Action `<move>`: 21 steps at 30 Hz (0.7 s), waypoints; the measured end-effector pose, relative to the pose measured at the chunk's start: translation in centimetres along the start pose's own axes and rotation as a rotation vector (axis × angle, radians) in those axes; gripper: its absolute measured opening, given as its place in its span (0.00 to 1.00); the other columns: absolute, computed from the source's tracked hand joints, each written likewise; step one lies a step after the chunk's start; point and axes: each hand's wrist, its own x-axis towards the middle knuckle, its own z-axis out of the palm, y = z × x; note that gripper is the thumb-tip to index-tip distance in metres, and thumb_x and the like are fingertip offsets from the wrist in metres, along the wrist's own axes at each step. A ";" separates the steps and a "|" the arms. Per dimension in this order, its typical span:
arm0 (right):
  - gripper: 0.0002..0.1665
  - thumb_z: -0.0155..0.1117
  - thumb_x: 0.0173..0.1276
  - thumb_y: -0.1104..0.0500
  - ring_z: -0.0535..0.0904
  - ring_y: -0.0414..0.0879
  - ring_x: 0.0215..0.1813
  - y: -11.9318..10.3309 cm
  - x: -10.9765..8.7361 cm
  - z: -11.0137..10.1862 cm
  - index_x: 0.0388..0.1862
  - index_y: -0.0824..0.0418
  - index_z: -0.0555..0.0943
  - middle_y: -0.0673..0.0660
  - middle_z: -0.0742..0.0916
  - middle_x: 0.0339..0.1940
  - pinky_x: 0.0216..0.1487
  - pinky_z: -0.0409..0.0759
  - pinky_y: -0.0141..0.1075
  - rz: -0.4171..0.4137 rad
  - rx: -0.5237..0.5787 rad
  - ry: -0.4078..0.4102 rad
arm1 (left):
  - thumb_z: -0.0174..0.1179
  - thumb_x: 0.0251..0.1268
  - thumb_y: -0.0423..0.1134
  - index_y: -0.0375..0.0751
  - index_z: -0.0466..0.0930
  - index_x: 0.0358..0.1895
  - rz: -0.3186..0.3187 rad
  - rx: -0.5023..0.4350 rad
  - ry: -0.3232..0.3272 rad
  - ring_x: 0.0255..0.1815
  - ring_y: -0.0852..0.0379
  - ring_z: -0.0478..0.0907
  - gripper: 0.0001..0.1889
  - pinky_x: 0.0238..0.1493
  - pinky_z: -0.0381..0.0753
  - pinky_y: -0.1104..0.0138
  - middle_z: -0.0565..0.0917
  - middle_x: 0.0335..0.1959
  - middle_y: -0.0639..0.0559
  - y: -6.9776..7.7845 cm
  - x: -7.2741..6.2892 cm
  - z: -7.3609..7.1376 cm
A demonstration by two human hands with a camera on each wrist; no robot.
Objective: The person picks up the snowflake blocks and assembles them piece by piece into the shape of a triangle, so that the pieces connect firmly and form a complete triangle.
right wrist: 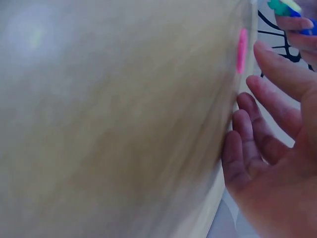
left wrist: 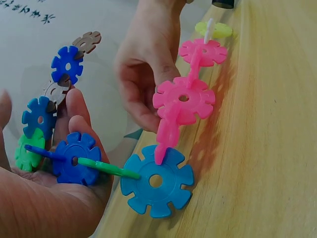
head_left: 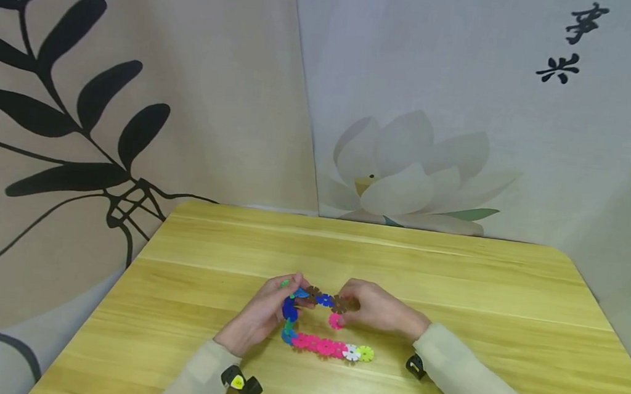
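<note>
My left hand (head_left: 261, 316) holds a chain (left wrist: 77, 161) of notched, flower-shaped plastic discs slotted into one another. In the left wrist view, its blue and green part lies across the palm, and a brown end disc (left wrist: 88, 42) sticks up past the fingers. From the hand, a light-blue disc (left wrist: 157, 191) leads to several pink discs (head_left: 317, 345), then a white one (head_left: 351, 352) and a yellow end disc (head_left: 365, 354). My right hand (head_left: 376, 307), fingers loosely bent and holding nothing, is close to a loose pink disc (right wrist: 241, 51) on the table.
The light wooden table (head_left: 222, 245) lies under both hands. Behind it hangs a pale printed cloth (head_left: 442, 77) with a lotus, leaves and black characters. A black strap device (head_left: 242, 384) is on the left wrist, another (head_left: 416, 366) on the right.
</note>
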 end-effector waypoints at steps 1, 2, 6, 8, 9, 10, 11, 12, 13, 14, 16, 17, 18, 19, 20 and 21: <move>0.17 0.78 0.64 0.50 0.79 0.41 0.51 0.0 0.1 0.1 0.48 0.53 0.87 0.43 0.82 0.47 0.57 0.81 0.41 -0.005 -0.022 -0.003 | 0.53 0.78 0.60 0.48 0.81 0.43 -0.001 -0.008 -0.004 0.41 0.58 0.85 0.19 0.40 0.79 0.69 0.87 0.42 0.51 0.0 0.0 0.0; 0.15 0.79 0.63 0.50 0.79 0.41 0.51 0.0 0.2 0.1 0.47 0.52 0.87 0.43 0.82 0.47 0.57 0.81 0.41 -0.010 -0.038 -0.006 | 0.51 0.78 0.62 0.48 0.81 0.43 -0.004 -0.016 -0.005 0.41 0.59 0.85 0.21 0.40 0.78 0.69 0.87 0.42 0.51 0.0 -0.1 0.0; 0.13 0.78 0.64 0.51 0.78 0.41 0.51 -0.1 0.3 0.1 0.46 0.50 0.88 0.43 0.81 0.47 0.57 0.80 0.41 -0.025 -0.079 -0.012 | 0.49 0.77 0.66 0.48 0.81 0.43 -0.016 -0.027 0.006 0.40 0.58 0.85 0.25 0.40 0.77 0.69 0.87 0.43 0.49 0.1 -0.1 0.1; 0.13 0.77 0.65 0.52 0.78 0.40 0.51 -0.1 0.1 0.0 0.47 0.51 0.88 0.43 0.81 0.47 0.58 0.80 0.40 -0.022 -0.084 -0.015 | 0.50 0.76 0.67 0.47 0.81 0.43 -0.022 -0.024 0.016 0.40 0.58 0.85 0.26 0.41 0.77 0.68 0.87 0.43 0.48 0.1 0.0 0.2; 0.13 0.77 0.66 0.53 0.78 0.40 0.51 0.0 0.0 -0.1 0.48 0.51 0.88 0.43 0.81 0.47 0.57 0.81 0.40 -0.022 -0.084 -0.016 | 0.50 0.75 0.68 0.47 0.81 0.43 -0.025 -0.024 0.022 0.41 0.57 0.85 0.26 0.41 0.77 0.68 0.87 0.43 0.48 0.1 0.0 0.2; 0.13 0.76 0.66 0.53 0.78 0.40 0.50 0.1 -0.2 -0.1 0.49 0.52 0.87 0.44 0.81 0.47 0.56 0.81 0.40 -0.023 -0.087 -0.017 | 0.51 0.75 0.68 0.47 0.81 0.43 -0.027 -0.023 0.027 0.41 0.57 0.85 0.27 0.41 0.77 0.68 0.87 0.44 0.48 0.1 0.0 0.3; 0.13 0.76 0.67 0.54 0.79 0.40 0.50 0.1 -0.3 -0.2 0.49 0.52 0.87 0.44 0.81 0.47 0.56 0.81 0.39 -0.026 -0.087 -0.017 | 0.51 0.74 0.68 0.47 0.81 0.43 -0.027 -0.020 0.033 0.41 0.57 0.85 0.27 0.42 0.78 0.68 0.86 0.44 0.49 0.2 -0.1 0.3; 0.12 0.75 0.67 0.55 0.79 0.41 0.49 0.2 -0.4 -0.3 0.48 0.52 0.87 0.44 0.81 0.47 0.54 0.82 0.38 -0.031 -0.086 -0.016 | 0.51 0.74 0.68 0.47 0.81 0.43 -0.026 -0.017 0.037 0.41 0.57 0.85 0.27 0.42 0.78 0.68 0.86 0.44 0.49 0.2 -0.1 0.3; 0.11 0.75 0.68 0.56 0.79 0.41 0.48 0.3 -0.5 -0.4 0.48 0.53 0.87 0.45 0.81 0.47 0.53 0.82 0.38 -0.035 -0.087 -0.017 | 0.52 0.74 0.68 0.47 0.81 0.44 -0.025 -0.018 0.042 0.42 0.57 0.85 0.26 0.41 0.78 0.68 0.86 0.44 0.50 0.1 -0.1 0.3; 0.11 0.74 0.68 0.57 0.79 0.41 0.48 0.4 -0.6 -0.5 0.48 0.54 0.87 0.45 0.81 0.47 0.52 0.82 0.37 -0.038 -0.088 -0.016 | 0.52 0.75 0.67 0.47 0.81 0.44 -0.024 -0.018 0.044 0.42 0.57 0.85 0.26 0.41 0.78 0.69 0.86 0.44 0.50 0.1 -0.1 0.3; 0.11 0.74 0.67 0.58 0.79 0.41 0.47 0.5 -0.9 -0.7 0.48 0.56 0.87 0.45 0.81 0.47 0.51 0.82 0.36 -0.039 -0.093 -0.014 | 0.53 0.76 0.64 0.47 0.81 0.45 -0.016 -0.014 0.042 0.42 0.57 0.85 0.24 0.40 0.79 0.69 0.86 0.43 0.51 0.1 0.0 0.3; 0.12 0.75 0.67 0.58 0.79 0.41 0.47 0.5 -0.9 -0.7 0.48 0.56 0.86 0.45 0.81 0.46 0.51 0.82 0.36 -0.034 -0.089 -0.016 | 0.54 0.77 0.63 0.47 0.81 0.45 -0.010 -0.014 0.038 0.42 0.57 0.85 0.22 0.40 0.79 0.69 0.86 0.44 0.51 0.1 0.0 0.3; 0.12 0.75 0.67 0.58 0.78 0.41 0.46 0.6 -1.1 -0.8 0.48 0.57 0.86 0.45 0.81 0.45 0.50 0.82 0.35 -0.026 -0.087 -0.017 | 0.55 0.77 0.60 0.47 0.81 0.44 -0.006 -0.017 0.033 0.42 0.57 0.85 0.20 0.41 0.80 0.69 0.86 0.44 0.51 0.0 0.0 0.3; 0.12 0.75 0.67 0.59 0.78 0.40 0.45 0.6 -1.1 -0.9 0.48 0.57 0.85 0.45 0.81 0.44 0.48 0.82 0.35 -0.019 -0.079 -0.018 | 0.56 0.78 0.58 0.47 0.81 0.44 -0.001 -0.020 0.027 0.43 0.57 0.85 0.17 0.41 0.81 0.69 0.86 0.44 0.51 0.0 0.0 0.3; 0.12 0.75 0.67 0.59 0.77 0.40 0.43 0.7 -1.2 -0.9 0.48 0.56 0.84 0.45 0.82 0.42 0.46 0.82 0.34 -0.008 -0.067 -0.021 | 0.57 0.78 0.55 0.48 0.81 0.43 0.007 -0.022 0.019 0.43 0.57 0.85 0.15 0.42 0.81 0.69 0.86 0.45 0.52 0.0 0.1 0.3; 0.11 0.74 0.68 0.59 0.77 0.39 0.41 0.7 -1.3 -1.0 0.47 0.56 0.83 0.45 0.82 0.40 0.43 0.82 0.34 0.001 -0.051 -0.025 | 0.58 0.78 0.53 0.48 0.81 0.42 0.014 -0.022 0.010 0.44 0.56 0.85 0.13 0.43 0.82 0.69 0.85 0.46 0.53 -0.1 0.1 0.3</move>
